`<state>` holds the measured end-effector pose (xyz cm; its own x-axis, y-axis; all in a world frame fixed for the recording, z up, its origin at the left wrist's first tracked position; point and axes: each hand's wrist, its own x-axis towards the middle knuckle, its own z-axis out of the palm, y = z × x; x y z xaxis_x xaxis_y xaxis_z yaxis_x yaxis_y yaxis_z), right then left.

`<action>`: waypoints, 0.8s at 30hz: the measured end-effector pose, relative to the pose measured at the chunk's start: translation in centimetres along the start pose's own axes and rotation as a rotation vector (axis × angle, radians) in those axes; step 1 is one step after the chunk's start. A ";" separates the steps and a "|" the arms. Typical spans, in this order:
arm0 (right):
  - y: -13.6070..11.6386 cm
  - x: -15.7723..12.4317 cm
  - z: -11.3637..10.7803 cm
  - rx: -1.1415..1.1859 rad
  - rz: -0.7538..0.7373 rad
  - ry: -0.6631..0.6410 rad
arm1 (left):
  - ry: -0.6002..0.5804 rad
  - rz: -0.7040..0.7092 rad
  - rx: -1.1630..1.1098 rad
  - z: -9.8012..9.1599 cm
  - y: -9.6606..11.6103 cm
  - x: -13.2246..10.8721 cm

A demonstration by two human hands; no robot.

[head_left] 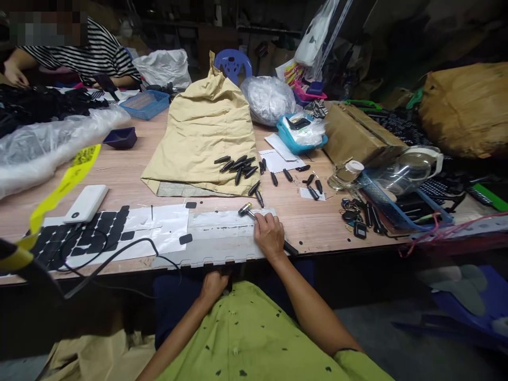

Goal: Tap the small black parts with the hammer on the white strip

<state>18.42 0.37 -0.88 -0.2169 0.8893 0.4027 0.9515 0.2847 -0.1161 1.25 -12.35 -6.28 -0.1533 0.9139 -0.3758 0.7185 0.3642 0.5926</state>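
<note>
My right hand (270,234) is closed around a small hammer (251,214) at the table's front edge. The hammer's metal head points up and left, and its black handle comes out on the right of the hand. Under it lies a grey-white plate (222,238). My left hand (215,284) is curled below the table edge, near my lap; what it holds, if anything, is hidden. Beyond the plate, several black tapered pieces (238,165) lie on a beige cloth (214,127). A white sheet with black squares (103,230) is at the left.
A white power bank (86,203) and a black cable (130,244) lie front left. At the right are keys (353,217), a blue basket (397,203), a glass jug (413,169) and a cardboard box (353,132). A person in a striped top (107,53) sits at the back left.
</note>
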 end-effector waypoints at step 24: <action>-0.7 0.0 0.1 -0.012 -0.017 -0.018 | 0.286 0.262 0.187 -9.1 18.2 17.0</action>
<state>17.76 0.20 -0.91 -0.2372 0.8907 0.3878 0.9501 0.2959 -0.0984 5.55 11.48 4.60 -0.1126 0.9936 -0.0014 0.8646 0.0987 0.4926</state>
